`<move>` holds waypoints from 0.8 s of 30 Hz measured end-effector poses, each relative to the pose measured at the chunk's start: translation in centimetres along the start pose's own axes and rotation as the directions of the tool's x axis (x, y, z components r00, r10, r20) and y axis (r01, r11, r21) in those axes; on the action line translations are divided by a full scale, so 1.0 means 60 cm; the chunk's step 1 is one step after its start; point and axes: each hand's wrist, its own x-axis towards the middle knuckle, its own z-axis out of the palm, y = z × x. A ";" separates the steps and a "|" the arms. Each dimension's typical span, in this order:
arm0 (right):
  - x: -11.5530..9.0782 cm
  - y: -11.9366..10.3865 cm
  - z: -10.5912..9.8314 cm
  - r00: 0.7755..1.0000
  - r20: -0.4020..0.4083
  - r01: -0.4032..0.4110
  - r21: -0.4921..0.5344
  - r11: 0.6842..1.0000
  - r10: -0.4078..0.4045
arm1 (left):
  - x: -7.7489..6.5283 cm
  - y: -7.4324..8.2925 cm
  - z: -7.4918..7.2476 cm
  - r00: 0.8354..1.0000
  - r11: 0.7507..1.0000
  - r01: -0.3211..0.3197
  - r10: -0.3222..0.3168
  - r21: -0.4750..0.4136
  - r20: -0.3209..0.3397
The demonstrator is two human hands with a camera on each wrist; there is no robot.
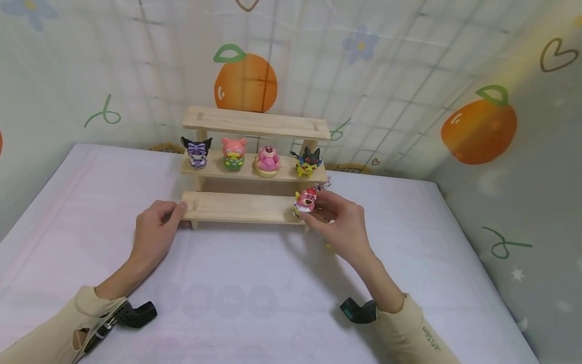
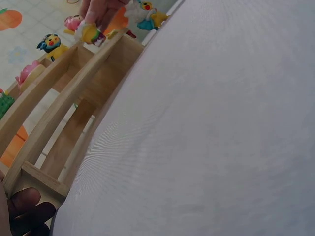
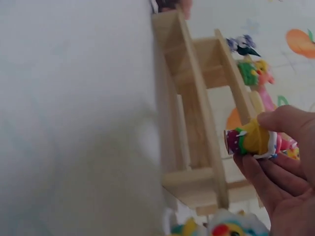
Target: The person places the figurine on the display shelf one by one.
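My left hand [image 1: 154,230] grips the left end of a three-tier wooden display stand [image 1: 241,207], thumb on top of the lowest shelf and fingers beneath it in the left wrist view. Between thumb and fingers, my right hand [image 1: 343,222] pinches a small pink bear figurine [image 1: 305,201] with a red top and a white-and-yellow body. In the head view it overlaps the right end of the lowest shelf. Its yellow body and dark red base [image 3: 232,141] show in the right wrist view, the base off the shelf.
Along the middle shelf stand a purple-and-black figurine [image 1: 198,152], a pink-and-green one [image 1: 234,153], a pink one [image 1: 268,162] and a yellow one with a dark hood [image 1: 309,163]. Another figurine [image 2: 147,14] stands right of the stand, mostly hidden behind my right hand in the head view.
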 end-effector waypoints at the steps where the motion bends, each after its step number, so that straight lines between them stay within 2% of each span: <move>1: 0.000 -0.001 0.005 1.000 0.001 0.005 -0.012 1.000 -0.005 | 0.000 -0.001 0.000 1.000 1.000 -0.003 0.003 0.000 -0.002; 10: -0.002 -0.008 0.016 1.000 -0.003 0.030 -0.067 0.997 -0.031 | 0.001 0.000 0.001 1.000 1.000 -0.014 0.014 -0.001 -0.007; 17: 0.002 -0.012 0.018 0.998 0.054 -0.009 -0.042 0.999 0.011 | -0.001 0.002 -0.003 1.000 1.000 -0.005 0.005 -0.003 -0.005; 24: 0.010 -0.020 0.028 0.997 0.076 -0.029 -0.082 0.996 0.035 | -0.001 0.004 -0.003 1.000 1.000 -0.002 0.002 -0.011 0.005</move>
